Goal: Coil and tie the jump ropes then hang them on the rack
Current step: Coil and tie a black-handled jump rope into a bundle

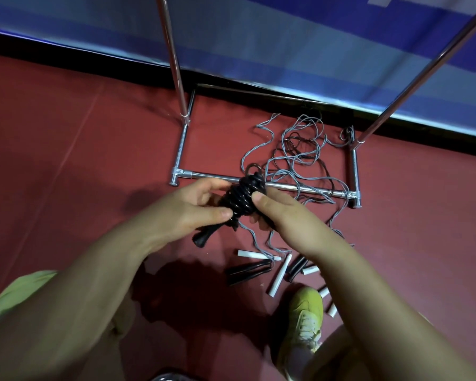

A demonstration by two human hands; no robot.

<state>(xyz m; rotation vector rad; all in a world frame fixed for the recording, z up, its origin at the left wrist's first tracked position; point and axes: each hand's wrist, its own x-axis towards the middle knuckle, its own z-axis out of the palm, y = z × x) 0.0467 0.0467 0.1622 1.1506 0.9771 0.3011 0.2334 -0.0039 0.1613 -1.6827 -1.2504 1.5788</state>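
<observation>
A black jump rope (pixel 243 198) is wound into a tight bundle, and both my hands hold it above the floor. My left hand (pixel 193 207) grips its lower left part with the thumb across the coils. My right hand (pixel 279 213) holds its right side, thumb on top. A black handle (pixel 204 237) sticks out below the bundle. A small loop (pixel 254 169) pokes out at its top. Behind it stands the metal rack (pixel 302 189), its base bars on the floor and two uprights rising out of view.
Loose grey and black ropes (pixel 300 149) lie tangled inside the rack's base. Black handles (pixel 248 270) and white handles (pixel 279 274) lie on the red floor by my yellow-green shoe (pixel 305 314). A blue banner wall (pixel 286 45) runs behind the rack.
</observation>
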